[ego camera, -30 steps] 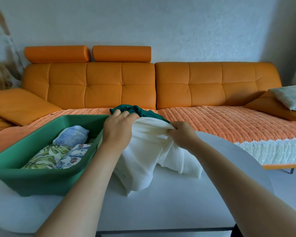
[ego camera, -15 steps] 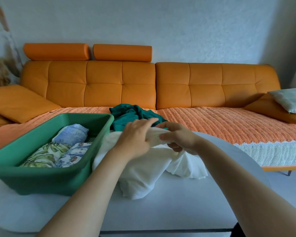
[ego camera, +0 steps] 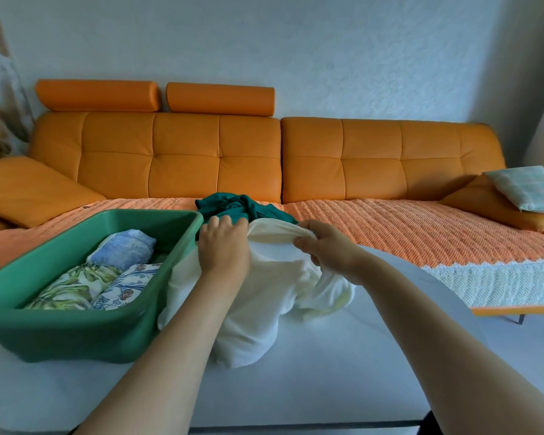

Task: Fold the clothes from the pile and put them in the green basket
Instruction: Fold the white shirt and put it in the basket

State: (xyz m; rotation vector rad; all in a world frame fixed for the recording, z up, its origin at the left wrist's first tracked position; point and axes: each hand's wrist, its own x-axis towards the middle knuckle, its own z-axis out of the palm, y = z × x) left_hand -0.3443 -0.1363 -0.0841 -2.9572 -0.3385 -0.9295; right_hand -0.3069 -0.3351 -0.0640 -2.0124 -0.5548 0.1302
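Observation:
A crumpled white garment (ego camera: 264, 309) lies on the round white table (ego camera: 327, 387), right of the green basket (ego camera: 76, 334). My left hand (ego camera: 223, 249) grips its upper left edge, fingertips reaching towards a dark green garment (ego camera: 242, 207) bunched just behind it. My right hand (ego camera: 324, 249) pinches the white garment's top edge and holds it up a little. The basket holds three folded pieces: a pale blue one (ego camera: 123, 249), a leaf-print one (ego camera: 76, 287) and a blue-flowered one (ego camera: 126, 287).
An orange sofa (ego camera: 217, 158) with a knitted orange throw (ego camera: 405, 227) runs behind the table. Cushions lie at its left end (ego camera: 29, 186) and right end (ego camera: 522, 189). The table's front part is bare.
My hands, close together half a second ago, have moved apart along the white garment's top edge. My left hand has shifted left and back towards the green garment.

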